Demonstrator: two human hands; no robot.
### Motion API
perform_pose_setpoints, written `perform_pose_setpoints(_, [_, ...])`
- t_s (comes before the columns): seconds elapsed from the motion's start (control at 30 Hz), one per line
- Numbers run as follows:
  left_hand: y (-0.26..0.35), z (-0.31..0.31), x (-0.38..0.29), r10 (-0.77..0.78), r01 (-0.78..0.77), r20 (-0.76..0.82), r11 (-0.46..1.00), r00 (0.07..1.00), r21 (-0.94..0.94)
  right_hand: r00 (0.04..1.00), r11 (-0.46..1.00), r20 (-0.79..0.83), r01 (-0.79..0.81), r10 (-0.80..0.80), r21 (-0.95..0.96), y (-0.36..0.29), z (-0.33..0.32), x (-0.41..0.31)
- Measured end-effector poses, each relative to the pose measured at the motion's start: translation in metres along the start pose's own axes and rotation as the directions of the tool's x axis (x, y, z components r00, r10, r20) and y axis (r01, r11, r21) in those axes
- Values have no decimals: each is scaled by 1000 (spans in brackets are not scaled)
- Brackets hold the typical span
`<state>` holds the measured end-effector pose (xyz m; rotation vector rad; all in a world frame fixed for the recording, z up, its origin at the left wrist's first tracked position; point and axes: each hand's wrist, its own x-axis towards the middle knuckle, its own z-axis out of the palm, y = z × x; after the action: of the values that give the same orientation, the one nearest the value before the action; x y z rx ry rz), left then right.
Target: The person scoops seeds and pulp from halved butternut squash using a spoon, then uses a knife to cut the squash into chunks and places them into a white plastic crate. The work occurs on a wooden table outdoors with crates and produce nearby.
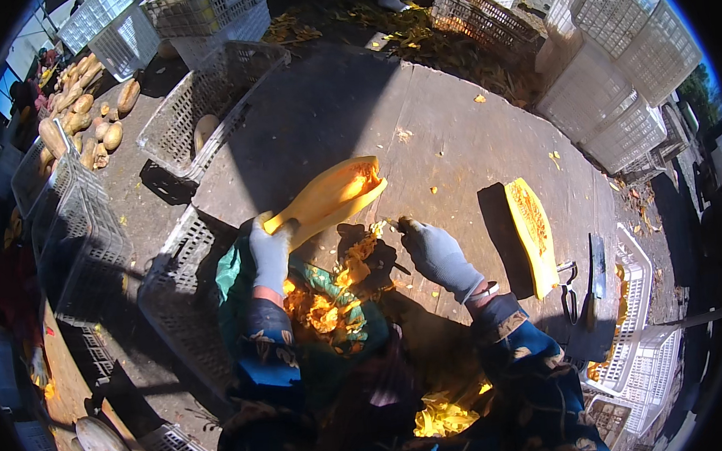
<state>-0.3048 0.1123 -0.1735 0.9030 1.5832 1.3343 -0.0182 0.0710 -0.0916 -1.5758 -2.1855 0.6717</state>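
My left hand point(272, 250), in a pale work glove, grips the narrow end of a peeled, hollowed squash piece point(327, 196) whose open end points right. My right hand point(436, 254), gloved too, is closed on a small tool whose tip point(392, 223) points left; its kind is unclear. Below the squash, stringy pulp and seeds point(323, 314) lie over a green bag point(369, 326). On the board's right side lies a peeled squash half point(530, 234), cut face showing. Right of it are a peeler point(570, 292) and a broad-bladed knife point(595, 270).
A wooden board point(442, 124) spans the middle. Plastic crates stand at its left point(182, 290), upper left point(223, 96) and right point(640, 292); stacked crates point(605, 92) rise at upper right. Whole squashes point(82, 114) lie at upper left, peelings point(446, 416) below my right arm.
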Motion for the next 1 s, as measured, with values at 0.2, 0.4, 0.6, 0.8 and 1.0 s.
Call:
perform_pose_setpoints(0.2, [27,4,32,68,-86,60,916,996,393,988,990,-65,143,-143,-12,8,-17,25])
perform_pose_setpoints(0.4, [36,7,64,164,-243,179,686,970,685,954,956,-74,287,-292,-61,25,-22,46])
perform_pose_setpoints(0.6, [34,8,96,127,-340,330,580,935,740,981,974,116,171,-155,-145,12,-20,46])
perform_pose_setpoints(0.8, [51,12,87,209,-263,189,415,959,871,957,964,168,254,-238,-77,2,-12,48])
perform_pose_setpoints(1.0, [45,54,89,167,-112,37,465,985,878,922,929,116,371,-369,0,5,0,46])
